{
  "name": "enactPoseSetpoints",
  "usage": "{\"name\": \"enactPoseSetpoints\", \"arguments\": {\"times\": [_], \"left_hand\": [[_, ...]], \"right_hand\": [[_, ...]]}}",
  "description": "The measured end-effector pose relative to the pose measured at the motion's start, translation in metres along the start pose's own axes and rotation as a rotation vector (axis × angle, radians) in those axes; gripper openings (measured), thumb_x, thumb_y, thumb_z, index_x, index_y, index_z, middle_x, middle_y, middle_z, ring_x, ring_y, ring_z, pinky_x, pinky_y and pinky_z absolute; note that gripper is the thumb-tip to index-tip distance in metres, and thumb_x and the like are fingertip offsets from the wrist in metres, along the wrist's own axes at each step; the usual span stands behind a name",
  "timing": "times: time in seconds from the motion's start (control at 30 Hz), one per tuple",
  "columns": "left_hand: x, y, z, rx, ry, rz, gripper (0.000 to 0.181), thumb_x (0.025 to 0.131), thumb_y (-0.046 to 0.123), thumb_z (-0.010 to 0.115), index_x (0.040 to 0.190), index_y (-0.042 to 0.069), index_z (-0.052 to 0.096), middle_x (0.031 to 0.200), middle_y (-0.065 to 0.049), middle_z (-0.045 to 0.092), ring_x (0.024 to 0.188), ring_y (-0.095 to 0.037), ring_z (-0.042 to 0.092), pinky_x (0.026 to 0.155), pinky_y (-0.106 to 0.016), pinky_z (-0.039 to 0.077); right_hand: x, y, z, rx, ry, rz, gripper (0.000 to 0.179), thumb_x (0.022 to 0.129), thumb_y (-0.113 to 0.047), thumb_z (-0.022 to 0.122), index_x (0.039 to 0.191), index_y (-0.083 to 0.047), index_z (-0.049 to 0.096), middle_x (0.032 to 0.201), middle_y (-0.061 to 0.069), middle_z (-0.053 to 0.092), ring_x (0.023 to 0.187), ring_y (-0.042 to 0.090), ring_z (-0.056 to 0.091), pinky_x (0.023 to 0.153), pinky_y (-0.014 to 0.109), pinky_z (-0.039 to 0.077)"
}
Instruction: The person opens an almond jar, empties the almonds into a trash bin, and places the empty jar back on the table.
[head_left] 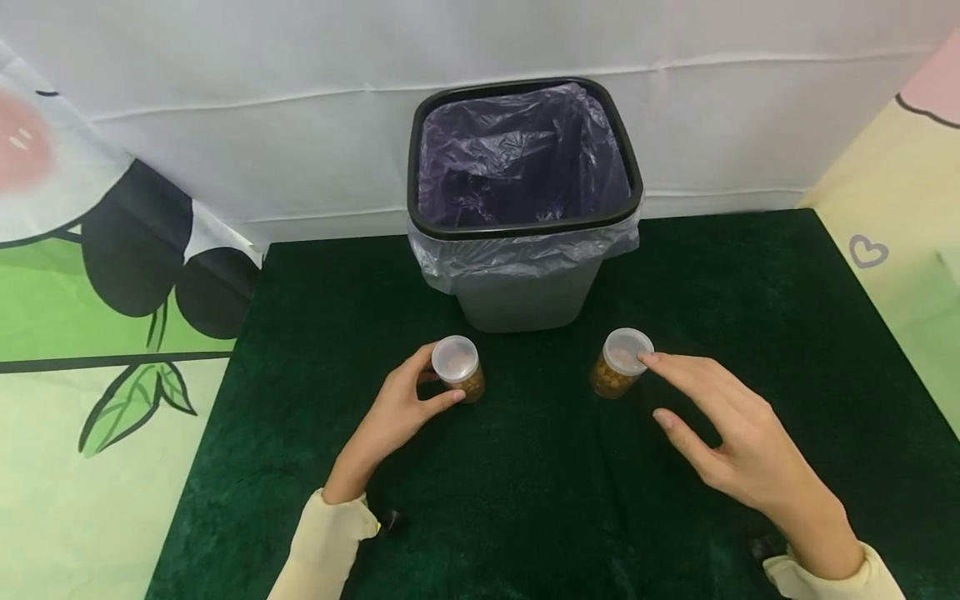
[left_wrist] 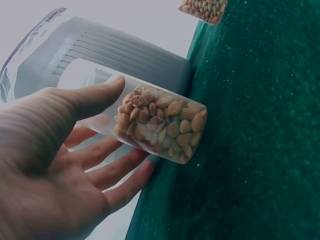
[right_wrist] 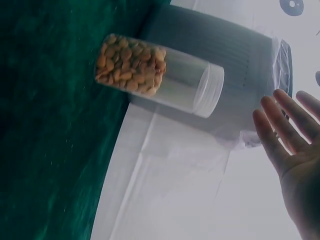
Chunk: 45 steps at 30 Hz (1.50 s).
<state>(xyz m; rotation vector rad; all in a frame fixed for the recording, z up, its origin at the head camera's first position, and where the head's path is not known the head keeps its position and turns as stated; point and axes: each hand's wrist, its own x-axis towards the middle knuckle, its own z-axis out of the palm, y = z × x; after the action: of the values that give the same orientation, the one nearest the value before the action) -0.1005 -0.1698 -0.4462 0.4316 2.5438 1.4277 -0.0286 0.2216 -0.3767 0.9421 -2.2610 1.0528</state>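
My left hand (head_left: 402,408) holds a clear plastic jar (head_left: 468,385) with a translucent white lid, thumb on the near side and fingers round the far side. In the left wrist view this jar (left_wrist: 162,122) is partly filled with brown, bean-like pieces, its base close to the green cloth. A second jar of the same kind (head_left: 611,379) stands to the right, its lower half full of similar pieces. Beside it hovers my right hand (head_left: 731,437), fingers extended and thumb apart. In the right wrist view the hand (right_wrist: 300,145) shows a gap from that jar's lid (right_wrist: 209,91).
Behind the jars stands a grey trash bin (head_left: 525,298) with a black rim and a translucent purplish liner. Dark green cloth (head_left: 510,500) covers the table. A white sheet (head_left: 300,150) hangs at the back, and printed cartoon panels (head_left: 45,467) flank the table.
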Motion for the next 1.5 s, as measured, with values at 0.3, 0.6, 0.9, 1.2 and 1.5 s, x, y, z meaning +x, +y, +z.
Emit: {"name": "enactPoseSetpoints", "arguments": {"times": [0.3, 0.6, 0.9, 1.2, 1.5], "left_hand": [[-0.004, -0.001, 0.002, -0.013, 0.012, 0.024, 0.068, 0.093, 0.026, 0.081, 0.151, 0.017, 0.047, 0.147, -0.008, 0.058, 0.134, -0.029, 0.058, 0.11, -0.052, 0.052], [-0.008, 0.01, 0.007, -0.063, 0.044, 0.093, 0.064, 0.094, 0.026, 0.08, 0.15, 0.029, 0.048, 0.142, 0.0, 0.053, 0.132, -0.02, 0.054, 0.112, -0.053, 0.049], [-0.012, 0.022, 0.012, -0.085, 0.042, 0.151, 0.065, 0.094, 0.022, 0.079, 0.149, 0.034, 0.048, 0.139, 0.003, 0.054, 0.129, -0.017, 0.055, 0.107, -0.052, 0.05], [-0.022, 0.037, 0.024, -0.021, 0.003, 0.198, 0.067, 0.091, 0.026, 0.082, 0.149, 0.037, 0.05, 0.139, 0.007, 0.051, 0.124, -0.014, 0.051, 0.104, -0.044, 0.047], [-0.019, 0.051, 0.04, 0.069, -0.025, 0.301, 0.071, 0.089, 0.032, 0.083, 0.151, 0.037, 0.049, 0.138, 0.004, 0.049, 0.123, -0.014, 0.054, 0.101, -0.043, 0.054]], "right_hand": [[0.0, -0.004, 0.016, 0.025, -0.04, -0.007, 0.054, 0.11, -0.039, 0.052, 0.138, 0.005, 0.062, 0.135, 0.017, 0.068, 0.128, 0.009, 0.06, 0.115, 0.014, 0.039], [0.005, -0.007, 0.029, 0.035, -0.08, -0.009, 0.048, 0.11, -0.036, 0.051, 0.141, 0.0, 0.062, 0.139, 0.011, 0.067, 0.133, 0.012, 0.059, 0.119, 0.016, 0.037], [0.01, -0.008, 0.041, 0.06, -0.117, 0.043, 0.04, 0.109, -0.023, 0.057, 0.146, -0.008, 0.059, 0.144, 0.005, 0.065, 0.133, 0.02, 0.06, 0.121, 0.019, 0.036], [0.01, -0.012, 0.052, 0.112, -0.178, 0.136, 0.059, 0.095, -0.003, 0.072, 0.15, -0.014, 0.055, 0.15, 0.004, 0.059, 0.137, 0.018, 0.056, 0.116, 0.018, 0.042], [0.015, -0.018, 0.059, 0.186, -0.203, 0.225, 0.065, 0.093, -0.005, 0.076, 0.152, -0.013, 0.05, 0.152, 0.005, 0.053, 0.126, 0.015, 0.06, 0.096, 0.024, 0.057]]}}
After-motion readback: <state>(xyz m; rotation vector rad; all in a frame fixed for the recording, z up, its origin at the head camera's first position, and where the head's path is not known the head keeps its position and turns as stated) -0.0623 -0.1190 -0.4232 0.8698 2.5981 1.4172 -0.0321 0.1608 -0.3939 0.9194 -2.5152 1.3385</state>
